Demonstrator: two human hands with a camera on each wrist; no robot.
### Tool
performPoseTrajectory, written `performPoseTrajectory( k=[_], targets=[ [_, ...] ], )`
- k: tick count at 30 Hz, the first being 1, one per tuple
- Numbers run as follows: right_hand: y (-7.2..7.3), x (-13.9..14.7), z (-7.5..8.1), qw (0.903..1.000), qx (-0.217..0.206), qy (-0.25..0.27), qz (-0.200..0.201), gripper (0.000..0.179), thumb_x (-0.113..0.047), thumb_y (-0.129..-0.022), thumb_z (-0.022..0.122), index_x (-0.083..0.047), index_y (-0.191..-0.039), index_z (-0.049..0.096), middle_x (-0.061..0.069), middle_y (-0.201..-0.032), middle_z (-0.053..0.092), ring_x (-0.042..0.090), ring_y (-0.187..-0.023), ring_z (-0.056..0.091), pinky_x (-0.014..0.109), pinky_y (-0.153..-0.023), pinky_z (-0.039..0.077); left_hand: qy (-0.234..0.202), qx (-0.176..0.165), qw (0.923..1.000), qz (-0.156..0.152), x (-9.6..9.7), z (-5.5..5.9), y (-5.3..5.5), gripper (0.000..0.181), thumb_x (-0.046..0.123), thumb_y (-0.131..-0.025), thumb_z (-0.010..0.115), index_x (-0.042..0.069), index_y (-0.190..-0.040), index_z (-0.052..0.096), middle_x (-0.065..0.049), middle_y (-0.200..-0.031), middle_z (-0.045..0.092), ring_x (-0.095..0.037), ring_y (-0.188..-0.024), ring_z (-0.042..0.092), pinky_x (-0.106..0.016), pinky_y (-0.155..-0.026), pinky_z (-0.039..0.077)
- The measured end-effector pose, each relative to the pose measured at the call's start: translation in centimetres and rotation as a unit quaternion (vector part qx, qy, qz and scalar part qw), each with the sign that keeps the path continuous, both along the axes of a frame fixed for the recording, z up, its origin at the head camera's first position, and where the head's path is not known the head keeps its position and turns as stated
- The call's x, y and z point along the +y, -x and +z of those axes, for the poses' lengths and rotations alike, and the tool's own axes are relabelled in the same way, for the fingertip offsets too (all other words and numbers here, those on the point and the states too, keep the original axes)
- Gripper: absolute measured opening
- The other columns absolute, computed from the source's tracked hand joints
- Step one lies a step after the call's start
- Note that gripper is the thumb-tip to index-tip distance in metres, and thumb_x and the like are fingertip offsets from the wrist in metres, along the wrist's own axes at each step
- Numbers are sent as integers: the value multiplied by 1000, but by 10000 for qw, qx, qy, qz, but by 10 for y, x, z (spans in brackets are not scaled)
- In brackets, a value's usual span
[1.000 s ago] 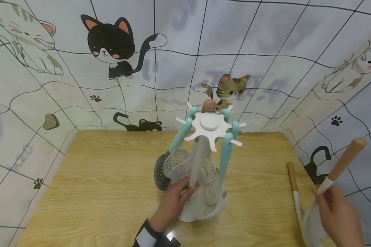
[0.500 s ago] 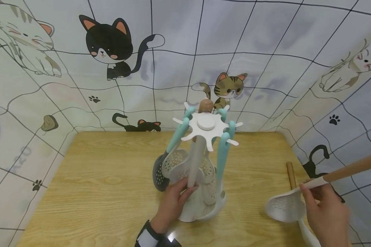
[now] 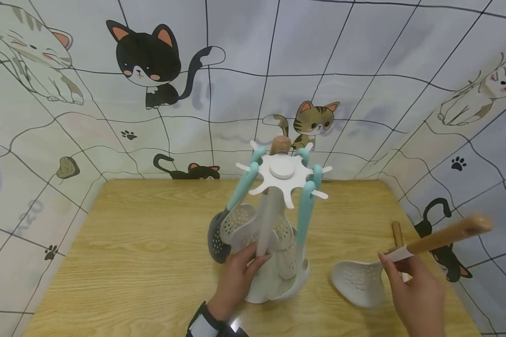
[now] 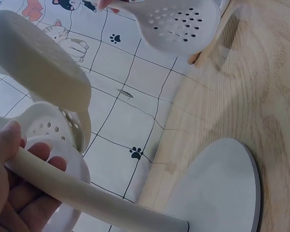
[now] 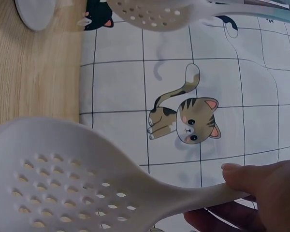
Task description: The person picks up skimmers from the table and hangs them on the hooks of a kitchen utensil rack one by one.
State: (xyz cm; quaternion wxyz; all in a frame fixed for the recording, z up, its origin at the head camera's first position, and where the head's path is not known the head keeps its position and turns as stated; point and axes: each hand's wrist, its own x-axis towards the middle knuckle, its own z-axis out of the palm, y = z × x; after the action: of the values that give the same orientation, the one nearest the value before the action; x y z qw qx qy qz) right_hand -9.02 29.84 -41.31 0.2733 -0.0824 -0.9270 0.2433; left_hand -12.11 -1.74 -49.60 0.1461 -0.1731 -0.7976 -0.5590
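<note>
A white utensil stand with a star-shaped hook top (image 3: 282, 173) stands mid-table. My left hand (image 3: 236, 274) grips its pale pole (image 4: 72, 186) low down, fingers curled round it. Teal-handled utensils hang from the hooks, among them a dark grey perforated one (image 3: 218, 238) and several white ones (image 3: 236, 222). To the right of the stand, my right hand (image 3: 419, 290) pinches the white neck of a skimmer (image 3: 358, 283). Its bowl, full of small holes, points left towards the stand; its wooden handle (image 3: 451, 234) slants up to the right. Thumb and fingers meet the neck (image 5: 208, 195).
Another wooden-handled utensil (image 3: 398, 234) lies near the table's right edge, mostly hidden behind my right hand. The stand's flat base (image 4: 222, 179) rests on the wooden table (image 3: 143, 262). A cat-patterned tile sheet (image 3: 236, 56) rises behind and at both sides.
My right hand has moved left with the skimmer, which has turned from steeply upright to slanting, its bowl now nearer the stand. My left hand stays on the pole.
</note>
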Motion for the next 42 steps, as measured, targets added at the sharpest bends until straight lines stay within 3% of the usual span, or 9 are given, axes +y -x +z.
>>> performPoseTrajectory(
  k=[8, 12, 15, 19, 22, 26, 34, 38, 42],
  targets=[
    [-1, -19, -6, 9994, -47, -33, 341, 20, -20, -81, 77, -13, -95, 65, -2, -82, 69, -26, -78, 43, 7, -67, 36, -211, 72, 9994, 267, 3, 1, -3, 15, 29, -90, 63, 18, -100, 65, 7, -102, 70, -12, -102, 67, -26, -84, 50],
    [-3, -26, -9, 9987, -201, -44, 462, 19, -23, -82, 76, -15, -93, 63, -5, -82, 69, -15, -78, 53, 8, -73, 36, -204, -129, 9987, 438, 6, 2, -6, 22, 32, -90, 60, 15, -105, 64, 6, -105, 70, -12, -105, 66, -24, -86, 49],
    [-4, -31, -11, 9975, -175, -35, 682, 18, -20, -83, 74, -14, -95, 62, -5, -84, 67, -9, -77, 57, 8, -72, 37, -194, -233, 9977, 598, 9, 3, -8, 25, 33, -91, 59, 16, -108, 64, 7, -108, 69, -12, -106, 65, -24, -86, 49],
    [-6, -37, -13, 9942, -82, 158, 1057, 16, -14, -87, 69, -13, -100, 60, -5, -86, 66, -5, -74, 54, 11, -61, 37, -40, -297, 9964, 799, 13, 5, -9, 24, 36, -93, 57, 18, -108, 63, 8, -108, 67, -12, -106, 64, -26, -85, 50],
    [-8, -41, -13, 9924, -76, 352, 1179, 14, -11, -90, 65, -12, -103, 59, -6, -84, 66, -2, -72, 53, 13, -55, 37, -35, -470, 9973, 568, 14, 4, -9, 24, 35, -97, 52, 17, -111, 59, 9, -110, 64, -11, -107, 62, -28, -87, 48],
    [-8, -45, -13, 9914, -90, 613, 1152, 12, -9, -91, 64, -10, -101, 58, -5, -82, 66, -3, -76, 59, 9, -61, 40, -289, -600, 9977, -96, 13, -3, -7, 23, 26, -102, 43, 14, -118, 54, 6, -113, 61, -12, -111, 58, -33, -94, 45],
    [-10, -54, -15, 9869, -153, 1030, 1232, 9, -9, -92, 61, -10, -101, 59, -7, -84, 63, -3, -77, 61, 10, -70, 44, -356, -154, 9951, -913, 2, -16, 2, 25, 12, -103, 36, 14, -121, 53, 3, -116, 62, -17, -114, 59, -34, -98, 42],
    [-11, -56, -13, 9825, -318, 1314, 1286, 11, -12, -96, 55, -11, -106, 58, -5, -82, 59, 5, -71, 59, 16, -63, 44, -567, -100, 9937, -959, -1, -16, 5, 24, 12, -101, 42, 14, -118, 59, 2, -112, 66, -17, -111, 61, -33, -96, 44],
    [-15, -60, -10, 9755, -504, 1554, 1475, 16, -15, -100, 46, -12, -112, 58, -3, -77, 54, 10, -65, 51, 23, -56, 39, -764, 50, 9947, -686, 0, -17, 5, 19, 7, -97, 49, 12, -109, 63, 0, -101, 69, -15, -101, 65, -31, -89, 48]
  ],
)
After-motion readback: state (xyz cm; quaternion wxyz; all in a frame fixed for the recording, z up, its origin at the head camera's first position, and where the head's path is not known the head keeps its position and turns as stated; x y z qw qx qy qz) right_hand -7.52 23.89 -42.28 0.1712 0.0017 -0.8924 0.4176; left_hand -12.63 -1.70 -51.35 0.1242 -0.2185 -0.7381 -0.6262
